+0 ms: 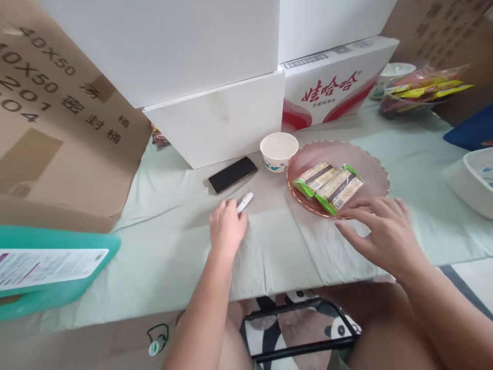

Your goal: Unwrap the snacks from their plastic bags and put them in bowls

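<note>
Head view: left hand closed round slim white plastic-looking object, likely steadying it. Right hand, thumb wide, near side of translucent pink plate, reach to green-ended clear packets short.

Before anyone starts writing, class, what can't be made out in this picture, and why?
All in the head view:
Lower end of the white object: covered by the left hand.
Right hand touching the plate or not: fingers block the rim.
Teal container: cut off by the left edge.
White tub: cut off by the right edge.
Snack packets: print blurred.
</note>
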### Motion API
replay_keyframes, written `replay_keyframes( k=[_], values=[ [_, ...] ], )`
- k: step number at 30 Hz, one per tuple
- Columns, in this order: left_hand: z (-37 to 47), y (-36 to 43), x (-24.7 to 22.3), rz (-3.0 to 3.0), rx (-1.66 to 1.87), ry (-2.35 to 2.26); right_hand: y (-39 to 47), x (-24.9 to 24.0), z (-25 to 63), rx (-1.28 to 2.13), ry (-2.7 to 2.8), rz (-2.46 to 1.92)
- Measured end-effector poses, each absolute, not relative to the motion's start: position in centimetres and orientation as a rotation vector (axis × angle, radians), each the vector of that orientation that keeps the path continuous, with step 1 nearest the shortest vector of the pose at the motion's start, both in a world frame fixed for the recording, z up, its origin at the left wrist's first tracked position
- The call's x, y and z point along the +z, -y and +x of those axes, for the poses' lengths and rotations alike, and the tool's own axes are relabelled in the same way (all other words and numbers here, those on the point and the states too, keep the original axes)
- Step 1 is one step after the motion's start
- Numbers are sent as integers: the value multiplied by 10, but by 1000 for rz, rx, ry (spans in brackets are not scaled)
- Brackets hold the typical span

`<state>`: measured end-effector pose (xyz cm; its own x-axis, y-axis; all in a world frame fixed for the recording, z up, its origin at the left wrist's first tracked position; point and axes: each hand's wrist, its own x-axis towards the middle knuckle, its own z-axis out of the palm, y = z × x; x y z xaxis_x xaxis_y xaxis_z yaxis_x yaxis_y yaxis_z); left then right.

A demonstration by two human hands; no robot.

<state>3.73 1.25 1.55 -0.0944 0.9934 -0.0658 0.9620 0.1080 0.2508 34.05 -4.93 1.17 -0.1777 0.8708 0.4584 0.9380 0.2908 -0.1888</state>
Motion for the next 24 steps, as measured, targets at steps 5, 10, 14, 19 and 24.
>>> replay_keyframes(
  k=[5, 10, 14, 19, 24],
  values=[
    [38, -8, 2, 1992, 707, -1952, 10, 39, 328, -136, 2098, -1704],
    [41, -4, -8, 2015, 779, -1774, -75, 54, 343, 286, 2827, -1680],
    [40, -5, -9, 2018, 805, -1722, -111, 60, 359, 101, 2862, -1735],
    [45, -8, -8, 2003, 843, -1713, -122, 49, 359, 155, 3102, -1507],
    [49, -11, -10, 1996, 873, -1689, -125, 41, 368, 35, 2773, -1553]
  ],
)
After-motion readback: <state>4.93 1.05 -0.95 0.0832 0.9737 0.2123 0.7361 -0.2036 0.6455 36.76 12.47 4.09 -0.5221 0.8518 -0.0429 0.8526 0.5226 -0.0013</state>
